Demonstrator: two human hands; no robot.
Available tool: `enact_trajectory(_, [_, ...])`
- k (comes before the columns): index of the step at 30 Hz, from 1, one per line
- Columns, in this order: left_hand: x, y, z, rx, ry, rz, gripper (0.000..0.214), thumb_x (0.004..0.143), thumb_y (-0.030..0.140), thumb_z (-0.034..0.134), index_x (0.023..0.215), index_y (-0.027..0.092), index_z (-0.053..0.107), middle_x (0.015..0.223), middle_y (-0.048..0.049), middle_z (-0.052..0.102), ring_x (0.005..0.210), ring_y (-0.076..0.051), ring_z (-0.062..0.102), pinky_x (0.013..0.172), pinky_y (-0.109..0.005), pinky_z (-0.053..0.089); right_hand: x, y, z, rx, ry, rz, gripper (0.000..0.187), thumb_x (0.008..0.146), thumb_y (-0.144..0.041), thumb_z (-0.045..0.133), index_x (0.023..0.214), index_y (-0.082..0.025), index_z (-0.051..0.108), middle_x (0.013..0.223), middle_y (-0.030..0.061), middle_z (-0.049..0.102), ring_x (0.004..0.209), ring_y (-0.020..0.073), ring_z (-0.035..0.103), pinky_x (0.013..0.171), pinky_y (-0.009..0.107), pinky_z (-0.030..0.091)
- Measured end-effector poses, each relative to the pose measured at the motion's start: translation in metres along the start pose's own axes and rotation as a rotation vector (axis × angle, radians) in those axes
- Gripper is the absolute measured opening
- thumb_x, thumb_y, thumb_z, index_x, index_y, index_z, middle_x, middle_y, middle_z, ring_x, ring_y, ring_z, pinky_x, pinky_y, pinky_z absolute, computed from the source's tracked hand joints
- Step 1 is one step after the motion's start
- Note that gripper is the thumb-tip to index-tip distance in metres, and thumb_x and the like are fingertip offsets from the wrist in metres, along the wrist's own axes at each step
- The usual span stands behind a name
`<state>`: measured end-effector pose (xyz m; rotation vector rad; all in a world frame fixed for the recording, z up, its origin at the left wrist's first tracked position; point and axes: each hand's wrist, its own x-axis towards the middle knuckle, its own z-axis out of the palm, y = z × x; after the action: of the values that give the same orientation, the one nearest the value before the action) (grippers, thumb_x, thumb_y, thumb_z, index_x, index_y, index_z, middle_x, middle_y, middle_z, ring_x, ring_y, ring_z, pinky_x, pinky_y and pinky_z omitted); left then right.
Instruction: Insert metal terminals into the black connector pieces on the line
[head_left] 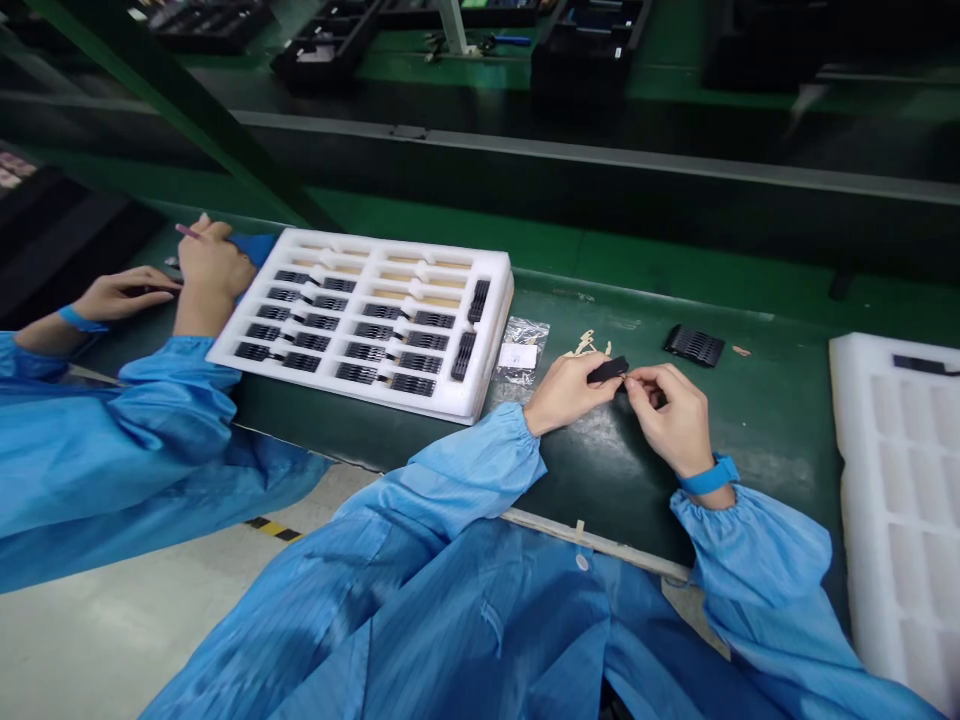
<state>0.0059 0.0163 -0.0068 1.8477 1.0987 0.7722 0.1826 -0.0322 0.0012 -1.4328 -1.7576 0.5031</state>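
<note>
My left hand (574, 390) is closed on a small black plastic part (607, 370), thumb on one side and fingers on the other. Close beside it, my right hand (671, 412) pinches at the near end of the same part; whatever is between those fingertips is too small to name. Several pale, thin strip-like pieces (586, 343) lie loose just behind my left hand. To the left of them is a clear plastic bag (521, 350) with a white label. A slotted black part (694, 345) rests on the green bench behind my right hand, with a tiny copper-coloured piece (741, 351) next to it.
A white foam tray (491, 345) holding rows of black slotted parts sits to the left. Another white foam tray (862, 480) stands at the right edge. At far left, a co-worker's hands (206, 265) work beside the tray. Black bins (589, 45) line the bench beyond.
</note>
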Motion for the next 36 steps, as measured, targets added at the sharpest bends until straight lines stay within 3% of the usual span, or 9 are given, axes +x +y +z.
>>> enact_trajectory(9, [0.0,-0.001,0.001,-0.007,-0.019,0.025,0.014,0.088,0.027,0.061,0.087,0.015,0.068,0.078,0.0002,0.064,0.075,-0.011,0.056,0.07,-0.022,0.039,-0.002,0.011,0.001,0.061,0.029,0.13,0.006,0.086,-0.02,0.063,0.082,-0.018,0.067,0.076,0.0007,0.064,0.063,0.0134,0.055,0.059,0.027,0.044])
enact_trajectory(13, [0.007,-0.003,-0.005,-0.309,0.202,-0.217,0.023,0.089,0.033,0.061,0.099,0.014,0.066,0.079,0.0,0.063,0.064,-0.009,0.055,0.06,-0.02,0.041,0.001,0.021,0.003,0.173,0.211,0.325,0.012,0.087,-0.029,0.064,0.086,-0.018,0.069,0.077,0.0021,0.066,0.064,0.0148,0.058,0.059,0.027,0.046])
enact_trajectory(17, [0.013,-0.001,-0.009,-0.475,0.374,-0.359,0.021,0.089,0.031,0.06,0.1,0.013,0.064,0.069,0.0039,0.054,0.048,-0.006,0.045,0.046,-0.019,0.036,0.003,0.021,0.012,0.129,0.121,0.286,0.02,0.093,-0.03,0.058,0.1,-0.019,0.073,0.081,0.0025,0.07,0.066,0.0156,0.06,0.064,0.029,0.047])
enact_trajectory(21, [0.012,0.004,-0.007,-0.468,0.343,-0.302,0.018,0.088,0.029,0.062,0.097,0.013,0.064,0.067,0.0039,0.055,0.048,-0.006,0.047,0.045,-0.019,0.037,0.005,0.013,0.026,-0.104,0.029,0.075,0.017,0.094,-0.025,0.058,0.093,-0.019,0.073,0.079,0.0022,0.067,0.067,0.0157,0.058,0.067,0.03,0.045])
enact_trajectory(24, [0.01,0.003,-0.005,-0.417,0.32,-0.259,0.018,0.089,0.029,0.062,0.097,0.013,0.065,0.069,0.003,0.058,0.05,-0.006,0.049,0.049,-0.019,0.04,0.007,0.009,0.029,-0.147,0.011,0.031,0.018,0.091,-0.031,0.066,0.08,-0.018,0.07,0.074,0.0023,0.063,0.067,0.016,0.055,0.065,0.03,0.043])
enact_trajectory(26, [0.008,0.001,-0.005,-0.344,0.306,-0.213,0.018,0.09,0.03,0.062,0.096,0.014,0.066,0.074,0.0012,0.063,0.059,-0.008,0.056,0.057,-0.02,0.044,0.007,0.01,0.025,-0.086,-0.008,0.037,0.018,0.092,-0.032,0.066,0.084,-0.018,0.073,0.078,0.0029,0.065,0.066,0.0153,0.055,0.065,0.03,0.044])
enact_trajectory(31, [-0.001,-0.005,-0.005,0.076,0.243,0.104,0.022,0.096,0.035,0.058,0.105,0.017,0.068,0.097,-0.0059,0.072,0.092,-0.015,0.066,0.084,-0.025,0.048,0.007,0.013,0.002,0.328,0.04,0.358,0.024,0.092,-0.041,0.065,0.094,-0.018,0.074,0.081,0.0043,0.069,0.057,0.0118,0.052,0.053,0.026,0.042])
enact_trajectory(34, [-0.006,-0.009,-0.006,0.284,0.122,0.304,0.027,0.101,0.037,0.051,0.111,0.019,0.069,0.101,-0.0077,0.072,0.099,-0.017,0.065,0.091,-0.029,0.046,0.008,0.013,-0.011,0.608,-0.126,0.604,0.039,0.087,-0.054,0.069,0.083,-0.015,0.071,0.068,0.0032,0.063,0.042,0.0069,0.039,0.037,0.022,0.025])
enact_trajectory(36, [-0.007,-0.012,-0.006,0.354,0.074,0.341,0.03,0.102,0.039,0.048,0.113,0.02,0.069,0.102,-0.0084,0.072,0.098,-0.018,0.064,0.09,-0.03,0.045,0.009,0.012,-0.015,0.719,-0.266,0.717,0.046,0.082,-0.06,0.072,0.08,-0.014,0.07,0.06,0.0019,0.059,0.037,0.0051,0.032,0.034,0.021,0.015])
